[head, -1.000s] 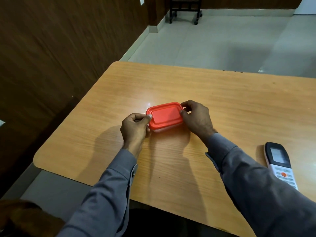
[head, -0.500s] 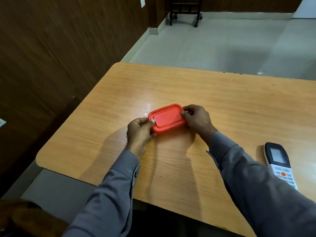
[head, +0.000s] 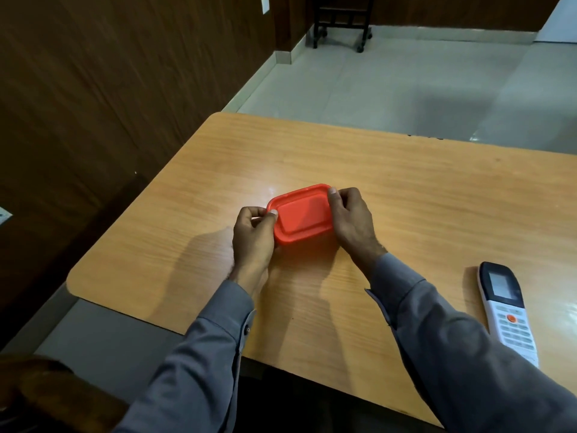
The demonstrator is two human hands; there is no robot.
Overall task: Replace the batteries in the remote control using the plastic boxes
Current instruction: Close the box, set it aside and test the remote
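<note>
A small plastic box with a red lid (head: 301, 215) sits on the wooden table (head: 406, 189), tilted so its lid faces me. My left hand (head: 253, 239) grips its left end, thumb on the lid's rim. My right hand (head: 351, 218) holds the right end, fingers curled over the far corner. The lid looks closed; the box's contents are hidden. A white remote control (head: 507, 310) with a dark screen and an orange button lies face up on the table at the right, apart from both hands.
A dark wood-panelled wall runs along the left. Beyond the table's far edge is a tiled floor with a black wheeled stand (head: 342, 25) at the back. A brown chair arm (head: 46, 392) shows at the bottom left.
Both hands have drawn the red-lidded box slightly toward me and tipped it, and my right fingers have shifted further over its right end. The remote has stayed in place.
</note>
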